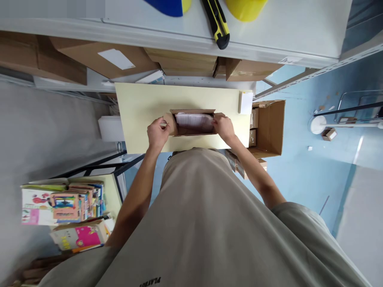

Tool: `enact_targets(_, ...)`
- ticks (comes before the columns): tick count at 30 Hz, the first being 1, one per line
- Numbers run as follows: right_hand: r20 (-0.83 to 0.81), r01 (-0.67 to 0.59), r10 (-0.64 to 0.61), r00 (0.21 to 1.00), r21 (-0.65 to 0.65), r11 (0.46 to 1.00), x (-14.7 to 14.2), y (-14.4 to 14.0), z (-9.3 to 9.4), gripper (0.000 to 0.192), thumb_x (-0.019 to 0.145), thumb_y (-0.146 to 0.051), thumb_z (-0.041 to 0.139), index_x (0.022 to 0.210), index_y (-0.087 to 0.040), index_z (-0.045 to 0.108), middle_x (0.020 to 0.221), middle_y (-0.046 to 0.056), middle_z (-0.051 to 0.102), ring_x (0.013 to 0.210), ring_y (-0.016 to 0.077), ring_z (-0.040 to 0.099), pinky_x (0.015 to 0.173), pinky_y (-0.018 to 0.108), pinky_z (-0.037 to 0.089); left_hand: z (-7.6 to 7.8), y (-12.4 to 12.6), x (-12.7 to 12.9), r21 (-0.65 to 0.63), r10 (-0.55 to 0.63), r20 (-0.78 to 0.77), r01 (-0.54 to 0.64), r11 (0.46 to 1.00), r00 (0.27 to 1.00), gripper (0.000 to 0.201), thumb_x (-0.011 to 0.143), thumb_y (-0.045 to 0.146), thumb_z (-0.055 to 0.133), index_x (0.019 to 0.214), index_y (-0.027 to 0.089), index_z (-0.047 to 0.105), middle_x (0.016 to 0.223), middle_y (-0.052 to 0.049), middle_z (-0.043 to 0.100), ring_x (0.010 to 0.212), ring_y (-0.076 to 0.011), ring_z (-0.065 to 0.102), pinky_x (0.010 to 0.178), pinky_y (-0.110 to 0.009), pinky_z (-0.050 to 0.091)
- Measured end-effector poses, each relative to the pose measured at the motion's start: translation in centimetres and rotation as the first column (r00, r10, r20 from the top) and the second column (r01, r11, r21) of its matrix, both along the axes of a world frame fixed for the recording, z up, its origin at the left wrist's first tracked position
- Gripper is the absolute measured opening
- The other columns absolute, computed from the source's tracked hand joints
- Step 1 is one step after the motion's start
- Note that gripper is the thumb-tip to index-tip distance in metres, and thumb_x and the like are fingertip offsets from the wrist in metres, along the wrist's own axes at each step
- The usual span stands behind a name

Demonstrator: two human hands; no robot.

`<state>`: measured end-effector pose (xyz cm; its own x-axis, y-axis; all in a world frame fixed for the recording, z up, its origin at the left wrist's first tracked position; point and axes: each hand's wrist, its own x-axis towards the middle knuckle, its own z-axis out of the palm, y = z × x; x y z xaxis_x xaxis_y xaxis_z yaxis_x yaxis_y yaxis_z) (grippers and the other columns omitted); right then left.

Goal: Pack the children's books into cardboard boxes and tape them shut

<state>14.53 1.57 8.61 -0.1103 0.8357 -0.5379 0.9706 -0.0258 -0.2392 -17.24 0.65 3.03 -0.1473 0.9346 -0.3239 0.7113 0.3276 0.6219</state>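
On the pale yellow table in front of me sits a small cardboard box with its top open. Inside it lies a whitish wrapped bundle, whose contents I cannot make out. My left hand pinches the box's left end flap between thumb and fingers. At the other end, my right hand has its fingers closed at the right edge of the box; the part they grip is mostly hidden behind them.
A small white box stands at the table's right. Beyond is a large open carton holding smaller boxes. A shelf above carries a yellow-black utility knife; cardboard boxes line the level below. Books are stacked at lower left.
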Motion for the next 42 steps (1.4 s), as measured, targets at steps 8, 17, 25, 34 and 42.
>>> enact_targets(8,0.119,0.132,-0.129,0.984,-0.019,0.991,-2.6,2.2,-1.8,0.043,0.112,-0.008,0.045,0.132,-0.007,0.083,0.136,0.028,0.082,0.123,0.0365,0.079,0.104,0.044,0.063,0.4,-0.3,1.0,0.024,-0.030,-0.052,0.031,0.999,0.998,0.011,0.097,0.025,0.070,0.102,0.023,0.079,0.118,-0.009,0.088,0.093,-0.0273,0.084,0.100,-0.040,0.061)
enact_targets(17,-0.150,0.393,-0.370,0.917,0.185,0.901,2.8,-1.4,-1.0,0.050,0.119,-0.045,0.054,0.149,-0.010,0.074,0.137,0.026,0.081,0.110,0.0324,0.083,0.099,0.044,0.064,1.1,-2.1,1.1,0.060,0.031,0.076,-0.036,0.998,0.997,0.031,0.101,0.027,0.072,0.131,0.022,0.078,0.134,-0.010,0.083,0.101,-0.0239,0.084,0.095,-0.037,0.068)
enact_targets(25,-0.432,0.512,-0.433,0.791,0.081,0.855,1.8,-4.6,-3.2,0.038,0.113,-0.035,0.062,0.134,-0.012,0.083,0.125,0.019,0.085,0.106,0.0281,0.083,0.101,0.040,0.066,1.4,-3.6,2.2,0.036,-0.093,0.088,0.090,0.995,0.992,0.047,0.097,0.024,0.077,0.143,0.022,0.079,0.145,-0.011,0.078,0.094,-0.0209,0.081,0.099,-0.038,0.069)
enact_targets(34,-0.336,0.202,-0.178,0.925,0.038,0.979,-1.1,-3.4,-3.5,0.039,0.116,-0.024,0.056,0.151,-0.014,0.071,0.130,0.017,0.077,0.110,0.0261,0.079,0.106,0.038,0.063,0.6,-4.2,3.5,0.043,-0.305,0.119,0.302,0.952,0.945,0.057,0.102,0.046,0.086,0.151,0.020,0.074,0.169,-0.018,0.067,0.152,-0.0375,0.067,0.133,-0.053,0.052)
enact_targets(42,-0.394,-0.079,0.062,0.917,-0.026,0.997,1.1,-3.6,-3.8,0.090,0.105,-0.057,0.082,0.173,-0.014,0.043,0.160,0.027,0.059,0.144,0.0423,0.067,0.119,0.057,0.061,-1.2,-3.3,2.5,0.016,-0.318,0.155,0.319,0.948,0.935,0.088,0.095,0.067,0.092,0.165,0.025,0.059,0.141,-0.017,0.082,0.115,-0.0334,0.081,0.110,-0.052,0.065)
